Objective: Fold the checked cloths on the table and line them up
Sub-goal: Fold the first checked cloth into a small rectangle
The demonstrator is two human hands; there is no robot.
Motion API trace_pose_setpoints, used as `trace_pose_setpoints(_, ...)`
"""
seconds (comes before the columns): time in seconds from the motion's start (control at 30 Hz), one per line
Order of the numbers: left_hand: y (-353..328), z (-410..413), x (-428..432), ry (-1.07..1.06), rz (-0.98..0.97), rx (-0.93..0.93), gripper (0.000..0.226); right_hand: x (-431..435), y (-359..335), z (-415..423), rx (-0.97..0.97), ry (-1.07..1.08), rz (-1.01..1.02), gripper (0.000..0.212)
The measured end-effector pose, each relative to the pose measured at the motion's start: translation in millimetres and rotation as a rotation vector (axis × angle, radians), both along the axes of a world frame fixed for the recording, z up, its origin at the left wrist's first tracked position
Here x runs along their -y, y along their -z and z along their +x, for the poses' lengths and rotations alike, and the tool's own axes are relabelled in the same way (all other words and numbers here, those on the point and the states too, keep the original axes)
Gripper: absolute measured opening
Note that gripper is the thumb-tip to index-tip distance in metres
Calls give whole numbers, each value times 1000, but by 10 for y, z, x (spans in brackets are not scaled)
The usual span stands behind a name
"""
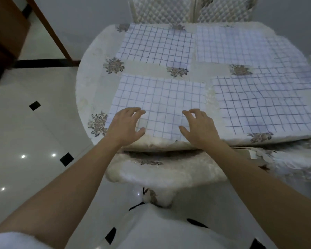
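Near-left checked cloth [160,105] spread flat at the table's [90,81] front edge, left hand [126,123] and right hand [197,126] held over its near edge, fingers loosely spread, nothing grasped, three more checked cloths [156,45] laid flat beyond and right of it, quilted chairs [192,9] behind the table.

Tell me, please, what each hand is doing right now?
Left hand: open, fingers loosely spread over the near-left checked cloth, holding nothing.
Right hand: open over the same cloth, holding nothing.
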State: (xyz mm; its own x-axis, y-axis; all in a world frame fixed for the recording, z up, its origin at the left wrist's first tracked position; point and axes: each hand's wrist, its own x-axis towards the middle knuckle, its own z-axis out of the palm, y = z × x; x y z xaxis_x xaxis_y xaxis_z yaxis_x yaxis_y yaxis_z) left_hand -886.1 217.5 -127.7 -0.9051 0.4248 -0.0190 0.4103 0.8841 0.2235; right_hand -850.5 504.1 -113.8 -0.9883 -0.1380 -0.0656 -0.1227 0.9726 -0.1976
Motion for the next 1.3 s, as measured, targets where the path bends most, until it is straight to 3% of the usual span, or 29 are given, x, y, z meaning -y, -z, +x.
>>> trace_pose_setpoints(0.23, 519, -366, 159, 204, 1, 234, 71, 91, 565, -202, 114, -62, 33, 60)
trace_pose_setpoints(0.57, 1077, -484, 202, 278, -28, 171, 70, 113, 1126, -280, 275, -204, 98, 80)
trace_pose_setpoints(0.97, 1247, -376, 185, 317, -98, -107, 44, 43, 1302, -217, 63, -248, 102, 58)
trace_pose_setpoints(1.07, 1243, -413, 209, 330, -82, -119, 46, 47, 1301, -203, 40, -240, 98, 53)
trace_pose_setpoints(1.3, 1195, -493, 346, 267, -64, -59, 56, 20, 1245, -189, 103, -267, 122, 64)
